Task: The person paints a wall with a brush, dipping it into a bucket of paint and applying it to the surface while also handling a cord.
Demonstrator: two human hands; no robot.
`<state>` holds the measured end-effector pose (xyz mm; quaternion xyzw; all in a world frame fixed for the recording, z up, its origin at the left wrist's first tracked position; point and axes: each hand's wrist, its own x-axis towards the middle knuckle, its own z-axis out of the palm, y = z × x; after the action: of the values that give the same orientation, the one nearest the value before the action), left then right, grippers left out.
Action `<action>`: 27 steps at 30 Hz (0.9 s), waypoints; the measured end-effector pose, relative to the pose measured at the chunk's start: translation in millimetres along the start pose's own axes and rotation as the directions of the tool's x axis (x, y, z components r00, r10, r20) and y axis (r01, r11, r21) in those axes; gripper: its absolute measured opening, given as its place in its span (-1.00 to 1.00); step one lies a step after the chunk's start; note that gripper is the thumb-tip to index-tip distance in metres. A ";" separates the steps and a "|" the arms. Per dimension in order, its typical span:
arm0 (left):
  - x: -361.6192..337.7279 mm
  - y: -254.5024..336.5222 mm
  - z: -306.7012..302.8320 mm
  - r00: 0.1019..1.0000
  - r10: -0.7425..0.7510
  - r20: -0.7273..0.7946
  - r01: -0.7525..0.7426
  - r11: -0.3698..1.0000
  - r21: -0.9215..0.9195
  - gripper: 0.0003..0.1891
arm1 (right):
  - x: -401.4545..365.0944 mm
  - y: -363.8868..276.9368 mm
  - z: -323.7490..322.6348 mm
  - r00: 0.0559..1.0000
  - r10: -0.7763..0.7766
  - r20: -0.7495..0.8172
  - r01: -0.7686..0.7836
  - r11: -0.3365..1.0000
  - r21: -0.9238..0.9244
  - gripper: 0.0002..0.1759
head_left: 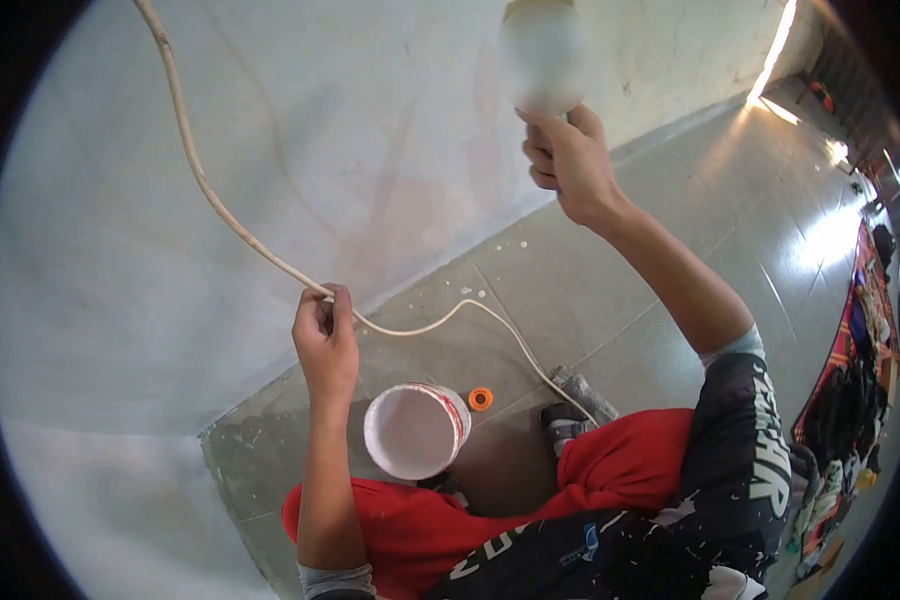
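My left hand (327,330) pinches a long off-white cable (215,195) in front of the wall. The cable hangs from the top left, passes through my fingers and runs along the floor towards my foot. My right hand (570,165) is raised against the wall, fingers wrapped round the handle of a wide whitish tool that looks like a paintbrush (545,55). Motion blurs its head, so its exact kind is uncertain. Below my left hand, a white bucket (468,425) with red marks stands upright on the floor, pale inside.
An orange ring-shaped item (481,400) lies beside the bucket. A grey block-like piece (587,395) rests by my foot. White spots dot the tiled floor (660,290) along the wall (390,120). Clothes and a patterned cloth (850,330) are piled at the far right.
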<state>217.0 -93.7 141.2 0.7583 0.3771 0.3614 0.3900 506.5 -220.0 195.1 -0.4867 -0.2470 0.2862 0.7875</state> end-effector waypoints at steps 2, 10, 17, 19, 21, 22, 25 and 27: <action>5.9 0.2 7.0 1.000 -0.030 0.000 0.030 0.999 -0.015 -0.85 | -0.9 7.4 1.9 0.997 0.064 0.049 -0.066 0.996 0.058 -0.80; 20.8 -14.6 28.1 0.992 -0.018 0.124 0.048 0.968 -0.245 -0.80 | -7.7 27.2 -7.6 0.992 0.066 0.109 -0.064 0.998 -0.029 -0.78; 21.7 -12.4 30.7 0.954 -0.048 0.297 0.152 0.929 -0.337 -0.51 | -11.8 38.7 -9.5 0.987 0.032 0.155 -0.008 0.988 -0.156 -0.79; 22.3 -13.1 32.6 0.935 -0.051 0.350 0.204 0.887 -0.414 -0.45 | -11.6 40.7 -8.5 0.988 0.038 0.148 -0.015 0.988 -0.154 -0.79; 21.9 -12.5 33.6 0.930 -0.049 0.364 0.221 0.866 -0.449 -0.43 | -10.8 43.1 -8.0 0.989 0.045 0.140 -0.023 0.988 -0.153 -0.79; 19.9 -12.1 33.1 0.926 -0.036 0.375 0.230 0.843 -0.486 -0.42 | -12.3 43.9 -7.8 0.989 0.036 0.145 -0.014 0.988 -0.152 -0.79; 19.1 -7.5 33.6 0.913 -0.028 0.407 0.253 0.822 -0.510 -0.41 | -12.3 46.0 -8.5 0.987 0.030 0.157 -0.006 0.988 -0.153 -0.80; 18.4 -6.6 31.7 0.906 -0.029 0.421 0.270 0.807 -0.525 -0.42 | -14.4 47.8 -8.8 0.986 0.031 0.165 -0.005 0.988 -0.158 -0.81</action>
<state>250.2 -85.4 126.4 0.6300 0.2248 0.2652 0.6945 492.0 -218.1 146.5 -0.5236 -0.3293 0.3127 0.7208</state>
